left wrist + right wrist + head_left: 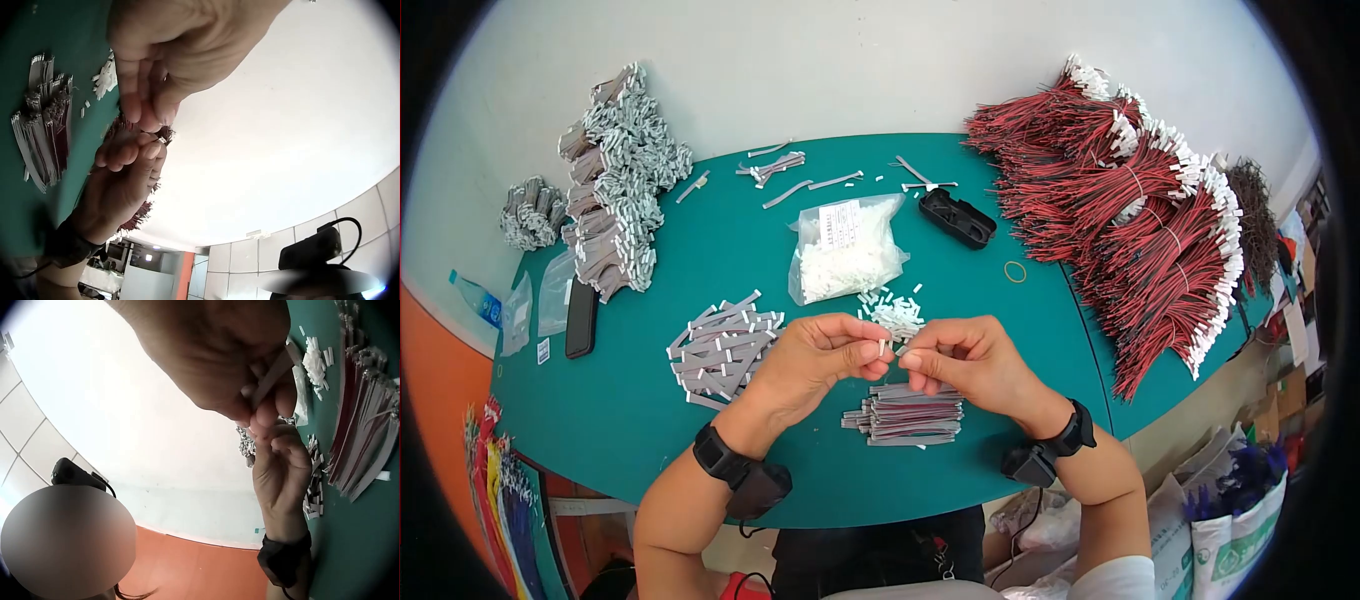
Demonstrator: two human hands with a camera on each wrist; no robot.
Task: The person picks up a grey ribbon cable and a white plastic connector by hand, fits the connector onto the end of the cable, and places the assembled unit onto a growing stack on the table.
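**Red-and-black wires crowd the green table's right side**

I see the red-and-black wires (1130,200) bundled in a big pile on the green table (620,420), with white ends along the right, and a dark tangle (1255,215) beyond them. Left of the pile, I've got an open black case (958,218) and a yellowish rubber band (1015,272). Over on my left, a dark phone-like slab (581,318) lies beside a clear plastic bag (555,295); a bottle (475,298) lies farther out. Coloured wires (500,470) hang at lower left; a white sack (1240,540) stands at lower right.
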